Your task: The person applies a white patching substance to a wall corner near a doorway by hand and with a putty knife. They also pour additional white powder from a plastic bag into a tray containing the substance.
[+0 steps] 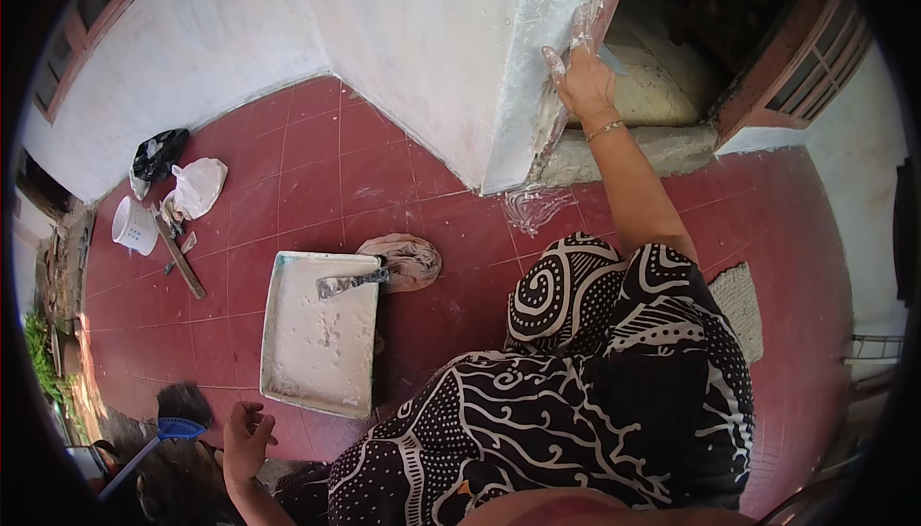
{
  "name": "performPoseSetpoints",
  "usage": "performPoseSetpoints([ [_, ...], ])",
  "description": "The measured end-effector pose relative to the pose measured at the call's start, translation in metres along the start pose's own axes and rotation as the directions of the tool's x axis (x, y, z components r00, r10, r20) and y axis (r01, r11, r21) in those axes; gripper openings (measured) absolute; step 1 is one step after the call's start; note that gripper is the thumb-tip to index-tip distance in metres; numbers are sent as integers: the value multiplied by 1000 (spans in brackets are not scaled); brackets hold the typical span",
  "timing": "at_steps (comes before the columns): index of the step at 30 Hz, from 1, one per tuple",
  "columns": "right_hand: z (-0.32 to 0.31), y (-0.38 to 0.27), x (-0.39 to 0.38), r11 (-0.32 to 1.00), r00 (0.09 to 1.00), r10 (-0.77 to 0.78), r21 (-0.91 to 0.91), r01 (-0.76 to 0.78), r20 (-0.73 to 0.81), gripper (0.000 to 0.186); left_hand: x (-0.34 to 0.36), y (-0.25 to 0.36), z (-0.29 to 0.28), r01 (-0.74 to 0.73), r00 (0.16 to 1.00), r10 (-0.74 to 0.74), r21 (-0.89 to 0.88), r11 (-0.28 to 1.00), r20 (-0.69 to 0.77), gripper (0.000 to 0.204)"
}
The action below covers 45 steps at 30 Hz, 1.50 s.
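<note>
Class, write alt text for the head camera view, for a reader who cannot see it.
The person's right hand presses a scraper blade against the plastered corner of a white wall. The left hand hangs open and empty above the red tiled floor, near a white tray of plaster with a putty knife on its rim.

A scraper (351, 282) lies on the tray (317, 372), left of the knees.

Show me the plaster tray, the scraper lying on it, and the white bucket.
plaster tray (312, 344), head view, its coated floor.
scraper (351, 282), head view, mid-blade.
white bucket (133, 226), head view, its side wall.
</note>
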State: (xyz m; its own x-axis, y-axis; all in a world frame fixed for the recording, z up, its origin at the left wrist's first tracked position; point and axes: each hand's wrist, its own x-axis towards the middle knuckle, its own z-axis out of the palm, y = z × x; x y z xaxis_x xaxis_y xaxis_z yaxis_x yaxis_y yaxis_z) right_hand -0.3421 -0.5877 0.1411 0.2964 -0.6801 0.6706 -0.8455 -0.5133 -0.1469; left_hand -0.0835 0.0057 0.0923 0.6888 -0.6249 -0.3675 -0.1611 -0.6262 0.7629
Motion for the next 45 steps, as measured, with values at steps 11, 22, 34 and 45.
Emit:
performPoseSetpoints([
  [11,-15,-2,-20,996,999,-31,88,28,43,48,7,-3,1,19,1000,-18,-53,998,24,24],
  [22,39,15,-61,994,994,-104,27,103,39,68,19,-11,-4,118,993,-117,-21,993,25,27],
  [34,17,12,-28,984,986,-169,-58,168,-14,36,47,-14,-3,134,988,-127,-81,988,83,26],
  [45,-9,2,18,989,991,-126,-89,122,-45,33,50,-15,-3,186,979,-181,-52,981,87,26],
])
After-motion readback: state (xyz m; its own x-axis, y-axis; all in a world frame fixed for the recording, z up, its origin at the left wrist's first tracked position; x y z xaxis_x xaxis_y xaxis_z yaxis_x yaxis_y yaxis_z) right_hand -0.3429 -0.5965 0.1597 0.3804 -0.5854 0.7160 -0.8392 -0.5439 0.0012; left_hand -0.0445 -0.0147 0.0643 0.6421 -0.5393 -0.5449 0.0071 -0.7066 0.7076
